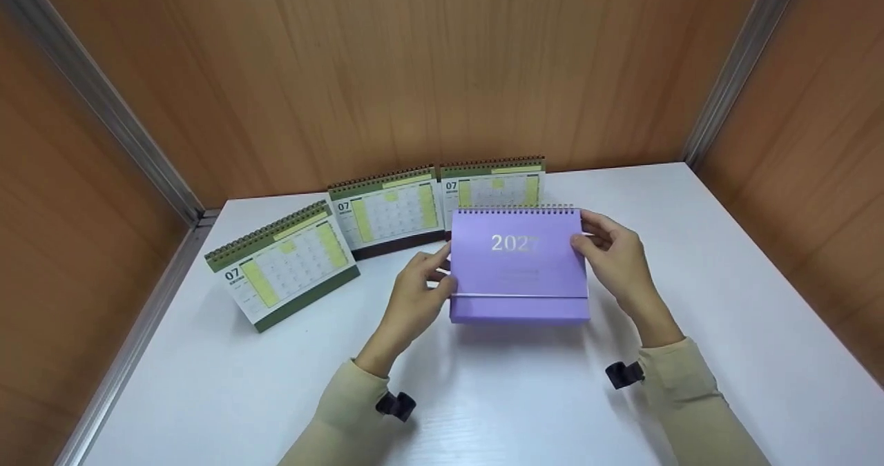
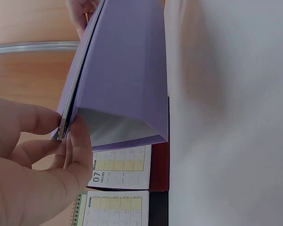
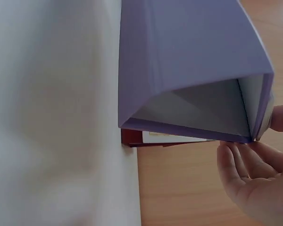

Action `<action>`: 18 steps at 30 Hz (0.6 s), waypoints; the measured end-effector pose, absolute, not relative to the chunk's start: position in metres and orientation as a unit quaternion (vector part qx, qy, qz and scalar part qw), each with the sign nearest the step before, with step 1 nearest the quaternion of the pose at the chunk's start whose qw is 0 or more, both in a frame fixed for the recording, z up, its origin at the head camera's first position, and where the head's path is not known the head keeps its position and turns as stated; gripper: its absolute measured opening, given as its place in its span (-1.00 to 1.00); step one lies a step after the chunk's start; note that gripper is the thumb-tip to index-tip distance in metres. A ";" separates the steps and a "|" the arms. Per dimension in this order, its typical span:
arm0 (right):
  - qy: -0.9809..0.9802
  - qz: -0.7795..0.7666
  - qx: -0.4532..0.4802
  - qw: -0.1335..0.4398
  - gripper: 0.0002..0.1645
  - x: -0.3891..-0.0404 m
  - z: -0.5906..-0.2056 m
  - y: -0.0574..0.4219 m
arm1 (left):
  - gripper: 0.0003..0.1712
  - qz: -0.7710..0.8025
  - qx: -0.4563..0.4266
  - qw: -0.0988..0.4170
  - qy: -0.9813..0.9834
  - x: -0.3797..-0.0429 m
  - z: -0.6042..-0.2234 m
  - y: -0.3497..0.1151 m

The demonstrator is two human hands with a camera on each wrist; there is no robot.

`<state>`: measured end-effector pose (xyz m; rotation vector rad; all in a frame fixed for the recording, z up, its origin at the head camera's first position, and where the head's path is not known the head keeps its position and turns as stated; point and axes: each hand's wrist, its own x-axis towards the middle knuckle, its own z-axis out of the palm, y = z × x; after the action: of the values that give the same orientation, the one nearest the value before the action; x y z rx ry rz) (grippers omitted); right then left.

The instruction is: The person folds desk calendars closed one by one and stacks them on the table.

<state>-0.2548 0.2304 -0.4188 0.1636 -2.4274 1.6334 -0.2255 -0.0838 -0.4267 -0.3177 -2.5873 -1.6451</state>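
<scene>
Clearly, a two-handed hold: purple calendar (image 1: 518, 266) between the hands, spiral edge uppermost. Left hand (image 1: 414, 293) pinches its left edge, thumb and fingers closed narrow on cover and pages in the left wrist view. Right hand (image 1: 618, 259) grips the upper right corner, thumb on the front, fingers behind; in the head view those fingers are partly covered. Whether the calendar's base meets the table (image 1: 483, 404) cannot be told; a shadow lies just on the near side of it.

Gold year on the cover: last digit washed out. Fainter line below it, unreadable.

Beyond the left hand and to its left, a green-based calendar (image 1: 293, 273) stands at a slant. Farther out from that hand, a brown-based calendar (image 1: 390, 210), upright. Straight beyond the gap between the hands, a rear calendar (image 1: 494, 184), its lower part hidden by the purple one. All three show "07"; finer print too small to read.

Left wrist view: right hand cut off at the top edge, only a few fingers visible. Both sleeves (image 1: 352, 400) run out of the head view.
</scene>
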 end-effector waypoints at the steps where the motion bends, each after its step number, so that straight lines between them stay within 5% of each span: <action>1: -0.824 0.555 0.056 0.100 -0.39 -0.255 -0.420 0.228 | -0.29 -0.532 -0.099 0.026 -0.841 -0.224 -0.427 -0.087; 18: -0.840 0.538 0.062 0.010 -0.35 -0.265 -0.441 0.200 | -0.22 -0.566 -0.047 -0.051 -0.821 -0.223 -0.432 -0.119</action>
<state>-0.2649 0.2002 -0.4408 0.1924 -2.6230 1.6800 -0.2228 -0.1188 -0.4316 -0.1536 -2.6671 -1.8383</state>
